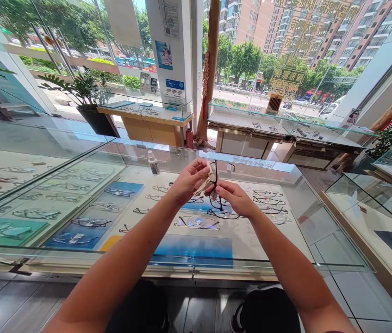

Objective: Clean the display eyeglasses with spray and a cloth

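Note:
A pair of dark-framed eyeglasses (215,173) is held upright, edge-on, above the glass display counter. My right hand (233,196) pinches the frame near its middle, fingers closed. On the lens side, my left hand (189,181) is closed on a pale, brown-patterned cloth (202,188), which touches the upper lens. The cloth is partly hidden behind my fingers. A small white spray bottle (153,163) stands on the counter to the left of my left hand. Beneath the glass lie several eyeglasses, among them a clear pair (197,223) just below my hands.
The glass display counter (268,264) runs across in front of me, with more frames at left on a green card (36,226). Another display case (341,203) stands at right. Further cases and a potted plant (93,108) line the windows.

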Demonstrator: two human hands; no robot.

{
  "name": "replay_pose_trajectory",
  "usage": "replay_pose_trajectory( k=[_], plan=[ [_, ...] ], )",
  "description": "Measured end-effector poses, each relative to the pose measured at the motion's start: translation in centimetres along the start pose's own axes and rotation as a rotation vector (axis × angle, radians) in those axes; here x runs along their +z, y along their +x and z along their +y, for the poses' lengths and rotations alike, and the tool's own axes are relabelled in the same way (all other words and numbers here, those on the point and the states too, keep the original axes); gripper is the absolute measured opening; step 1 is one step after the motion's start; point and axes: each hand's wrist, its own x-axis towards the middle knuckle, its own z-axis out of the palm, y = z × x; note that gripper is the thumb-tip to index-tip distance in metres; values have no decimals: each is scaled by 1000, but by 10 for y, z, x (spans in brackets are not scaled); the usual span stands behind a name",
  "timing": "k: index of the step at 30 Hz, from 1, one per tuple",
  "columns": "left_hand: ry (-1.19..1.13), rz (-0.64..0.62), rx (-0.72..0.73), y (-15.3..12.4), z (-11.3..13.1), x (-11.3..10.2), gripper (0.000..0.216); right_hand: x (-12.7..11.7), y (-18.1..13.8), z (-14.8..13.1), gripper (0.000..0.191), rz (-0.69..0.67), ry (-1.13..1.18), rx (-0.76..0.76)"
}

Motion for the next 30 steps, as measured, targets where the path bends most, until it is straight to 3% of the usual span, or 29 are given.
replay_pose_trajectory(
  k=[7, 12, 16, 21, 30],
  plan=[
    [109, -57, -33, -4, 2, 11, 56, -1, -2, -5, 48, -19, -46, -9],
    [77, -161, -74, -7, 1, 15, 48, -2, -2, -8, 52, -9, -57, 15],
    [53, -170, -37, -9, 2, 15, 45, 1, -1, -7, 54, 26, 44, 56],
    [90, -267, -49, -11, 6, 16, 40, 2, 0, 1, 50, 56, 197, 87],
    [124, -123, 33, -12, 2, 21, 41, 2, 3, 12, 53, 88, 204, 95]
  ],
)
